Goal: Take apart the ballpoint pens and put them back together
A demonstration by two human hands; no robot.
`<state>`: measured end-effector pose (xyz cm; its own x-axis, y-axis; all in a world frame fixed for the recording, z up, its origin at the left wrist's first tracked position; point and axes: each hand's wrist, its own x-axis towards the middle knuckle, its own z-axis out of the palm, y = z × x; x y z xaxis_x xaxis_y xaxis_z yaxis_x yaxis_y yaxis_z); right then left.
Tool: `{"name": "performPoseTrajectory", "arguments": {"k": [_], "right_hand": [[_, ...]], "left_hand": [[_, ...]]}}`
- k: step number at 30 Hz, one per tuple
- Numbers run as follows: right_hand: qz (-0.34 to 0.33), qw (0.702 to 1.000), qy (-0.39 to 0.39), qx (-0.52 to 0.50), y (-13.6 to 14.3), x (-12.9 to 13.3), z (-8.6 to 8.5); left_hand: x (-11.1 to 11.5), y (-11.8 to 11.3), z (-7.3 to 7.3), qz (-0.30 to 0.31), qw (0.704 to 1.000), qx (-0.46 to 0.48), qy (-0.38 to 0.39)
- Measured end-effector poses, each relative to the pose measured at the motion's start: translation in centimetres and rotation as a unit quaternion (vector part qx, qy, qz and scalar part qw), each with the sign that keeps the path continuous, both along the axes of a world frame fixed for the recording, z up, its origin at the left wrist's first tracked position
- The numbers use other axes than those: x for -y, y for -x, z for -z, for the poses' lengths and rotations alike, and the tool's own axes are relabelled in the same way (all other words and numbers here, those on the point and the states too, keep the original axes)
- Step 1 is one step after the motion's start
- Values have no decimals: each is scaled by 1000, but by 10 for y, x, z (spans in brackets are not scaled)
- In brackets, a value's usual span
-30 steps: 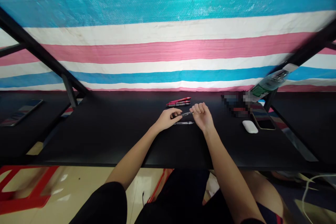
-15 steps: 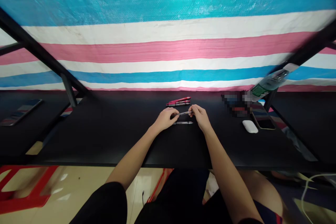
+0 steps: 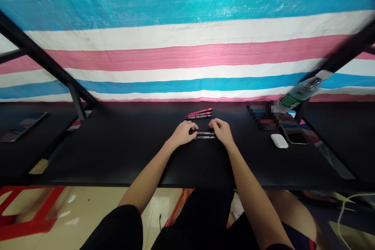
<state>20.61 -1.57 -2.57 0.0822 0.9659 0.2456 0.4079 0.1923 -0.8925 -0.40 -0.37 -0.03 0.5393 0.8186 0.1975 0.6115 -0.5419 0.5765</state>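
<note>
Two clear pens lie side by side on the black table, the far pen (image 3: 206, 133) just beyond the near pen (image 3: 205, 137). My left hand (image 3: 184, 133) has its thumb and fingers closed at the far pen's left end, covering that tip. At the right ends of both pens rests my right hand (image 3: 222, 131). Its fingers are curled in, with the fingertips above the pens and nothing visible in them. Beyond my hands is a small group of pens, with a red pen (image 3: 202, 111) at the back and a dark clear-bodied pen (image 3: 199, 116) in front.
To the right are a white earphone case (image 3: 279, 141), a phone (image 3: 293, 131) and a tilted plastic bottle (image 3: 301, 93). Another phone (image 3: 23, 127) lies far left. A striped tarp (image 3: 187, 56) hangs behind the black tabletop (image 3: 125, 144), between dark metal posts.
The clear pen held between both hands has come down toward me and now lies beside the other. My right fingertips have come off its end; my left hand stays at its end.
</note>
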Motion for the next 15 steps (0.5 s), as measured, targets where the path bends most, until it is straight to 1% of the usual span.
{"name": "performPoseTrajectory", "arguments": {"k": [2,3,6,8,10,13,15], "right_hand": [[19,999,-29,34,-1,0,-1],[30,997,-47,53,-1,-1,0],[50,990,-81,104,-3,-4,8],[56,986,-81,132,-5,-6,16],[57,982,-66,167,-6,-8,24],[45,976,-43,207,-6,-9,32],[33,975,-33,219,-6,-9,33]], "left_hand": [[-1,0,0,-15,1000,5,3],[-1,0,-1,-33,999,8,3],[-1,1,-3,-117,993,9,-11],[0,2,-4,-176,984,-2,-28],[0,2,-5,-214,976,-22,-36],[2,1,-6,-229,972,-44,-23],[3,0,-7,-226,973,-45,-10]]}}
